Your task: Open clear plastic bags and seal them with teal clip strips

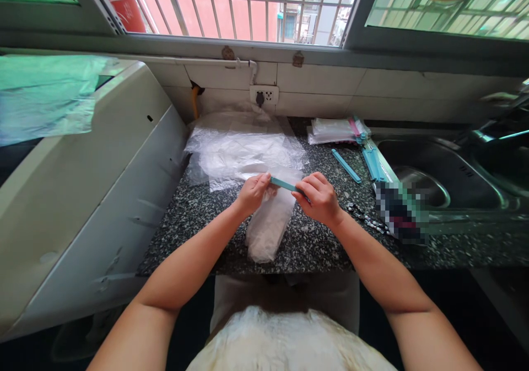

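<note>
Left hand (253,193) and right hand (318,197) pinch the blue clip (284,183); uneven pressure could skew it across the plastic bag (270,227).

our forearms (210,247) angled inward from bent elbows (156,304); our left hand (252,194) and right hand (320,199) pinched near each other, fingers (317,180) curled.

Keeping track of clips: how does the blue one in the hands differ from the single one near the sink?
The held clip is gripped by left hand and right hand; the loose clip lies on the counter. The held clip is partly hidden; the loose clip shows end to end. Both are blue and slim.
</note>
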Demonstrator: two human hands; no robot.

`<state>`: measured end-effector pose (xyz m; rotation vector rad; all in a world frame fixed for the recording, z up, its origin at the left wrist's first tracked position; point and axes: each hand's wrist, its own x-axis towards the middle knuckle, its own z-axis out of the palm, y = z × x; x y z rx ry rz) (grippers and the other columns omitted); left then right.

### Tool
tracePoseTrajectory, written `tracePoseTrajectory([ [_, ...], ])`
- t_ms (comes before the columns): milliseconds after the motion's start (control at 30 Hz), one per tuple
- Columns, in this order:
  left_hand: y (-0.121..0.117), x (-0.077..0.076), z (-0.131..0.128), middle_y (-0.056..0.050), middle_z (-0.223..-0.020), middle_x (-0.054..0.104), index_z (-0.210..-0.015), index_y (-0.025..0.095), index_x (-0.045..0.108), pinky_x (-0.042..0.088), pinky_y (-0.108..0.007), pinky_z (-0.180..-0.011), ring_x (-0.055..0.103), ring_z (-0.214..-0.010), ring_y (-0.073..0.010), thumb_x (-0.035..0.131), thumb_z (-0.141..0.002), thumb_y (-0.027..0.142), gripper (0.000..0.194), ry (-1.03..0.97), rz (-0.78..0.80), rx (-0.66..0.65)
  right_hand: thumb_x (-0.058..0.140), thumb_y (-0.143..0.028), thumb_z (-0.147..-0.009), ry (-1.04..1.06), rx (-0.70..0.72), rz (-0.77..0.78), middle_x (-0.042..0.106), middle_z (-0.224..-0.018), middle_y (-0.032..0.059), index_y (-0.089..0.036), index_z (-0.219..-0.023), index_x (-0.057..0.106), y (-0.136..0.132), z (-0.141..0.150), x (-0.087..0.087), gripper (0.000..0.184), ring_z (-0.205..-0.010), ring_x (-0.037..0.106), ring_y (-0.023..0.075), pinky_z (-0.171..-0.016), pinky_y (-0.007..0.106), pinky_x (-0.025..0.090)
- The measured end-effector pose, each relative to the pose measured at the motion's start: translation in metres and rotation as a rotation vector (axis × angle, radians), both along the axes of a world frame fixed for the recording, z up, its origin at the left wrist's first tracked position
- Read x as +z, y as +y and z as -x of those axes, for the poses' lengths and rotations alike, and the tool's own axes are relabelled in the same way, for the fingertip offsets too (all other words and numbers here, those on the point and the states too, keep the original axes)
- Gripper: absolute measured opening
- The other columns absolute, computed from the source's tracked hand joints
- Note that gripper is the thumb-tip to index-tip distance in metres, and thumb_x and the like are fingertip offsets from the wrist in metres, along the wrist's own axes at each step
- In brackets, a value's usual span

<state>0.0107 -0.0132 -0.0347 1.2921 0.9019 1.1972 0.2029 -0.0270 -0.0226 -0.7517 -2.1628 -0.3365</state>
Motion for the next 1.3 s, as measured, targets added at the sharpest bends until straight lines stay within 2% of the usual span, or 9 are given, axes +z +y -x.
tracePoseTrajectory([
  [267, 0.002, -0.006, 0.000, 0.001, -0.048, 0.052, -0.060, 0.016, 0.055, 0.034, -0.025, -0.048, 0.044, -0.046, -0.0097, 0.053, -0.074, 0.065, 0.051, 0.019, -0.030, 0.009, 0.050, -0.027, -0.089, -0.012, -0.008, 0.034, 0.059, -0.072, 0.0048, -0.020, -0.080, 0.059, 0.000, 0.000, -0.001, 0.014, -0.071, 0.048, 0.0177, -0.069, 0.033, 0.045],
  [500, 0.001, -0.004, -0.003, 0.002, -0.048, 0.050, -0.056, 0.017, 0.050, 0.035, -0.025, -0.049, 0.044, -0.047, -0.0102, 0.054, -0.076, 0.061, 0.048, 0.002, -0.016, 0.025, 0.050, -0.026, -0.089, -0.019, -0.012, 0.018, 0.059, -0.072, 0.0049, -0.020, -0.080, 0.059, 0.000, 0.000, -0.002, 0.014, -0.071, 0.048, 0.0179, -0.069, 0.033, 0.046],
  [733, 0.001, -0.006, -0.004, 0.003, -0.048, 0.048, -0.057, 0.018, 0.049, 0.033, -0.025, -0.049, 0.043, -0.046, -0.0097, 0.057, -0.071, 0.065, 0.050, -0.045, 0.001, 0.011, 0.050, -0.026, -0.089, -0.015, -0.010, 0.004, 0.059, -0.072, 0.0049, -0.020, -0.081, 0.059, 0.000, 0.000, -0.003, 0.014, -0.071, 0.048, 0.0180, -0.068, 0.033, 0.046],
  [933, 0.001, -0.008, -0.004, 0.002, -0.049, 0.049, -0.058, 0.017, 0.050, 0.032, -0.025, -0.049, 0.042, -0.047, -0.0099, 0.058, -0.072, 0.062, 0.048, -0.069, 0.014, 0.033, 0.051, -0.023, -0.088, -0.010, 0.011, -0.036, 0.059, -0.070, 0.0051, -0.019, -0.082, 0.058, 0.000, 0.001, -0.001, 0.011, -0.070, 0.047, 0.0177, -0.068, 0.032, 0.046],
  [1133, -0.002, -0.001, -0.006, 0.002, -0.045, 0.050, -0.057, 0.016, 0.053, 0.030, -0.023, -0.045, 0.041, -0.042, -0.0089, 0.059, -0.075, 0.054, 0.043, -0.059, 0.124, 0.111, 0.054, -0.022, -0.086, 0.064, 0.017, -0.081, 0.061, -0.072, 0.0057, -0.018, -0.086, 0.059, -0.002, 0.001, 0.005, 0.006, -0.071, 0.049, 0.0181, -0.068, 0.032, 0.047],
  [1300, -0.002, 0.005, -0.007, 0.002, -0.042, 0.050, -0.053, 0.016, 0.053, 0.031, -0.022, -0.044, 0.042, -0.040, -0.0084, 0.060, -0.078, 0.046, 0.040, -0.064, 0.158, 0.133, 0.054, -0.023, -0.087, 0.055, 0.014, -0.072, 0.060, -0.071, 0.0051, -0.018, -0.085, 0.058, -0.001, 0.000, 0.005, 0.007, -0.070, 0.049, 0.0179, -0.068, 0.032, 0.047],
])
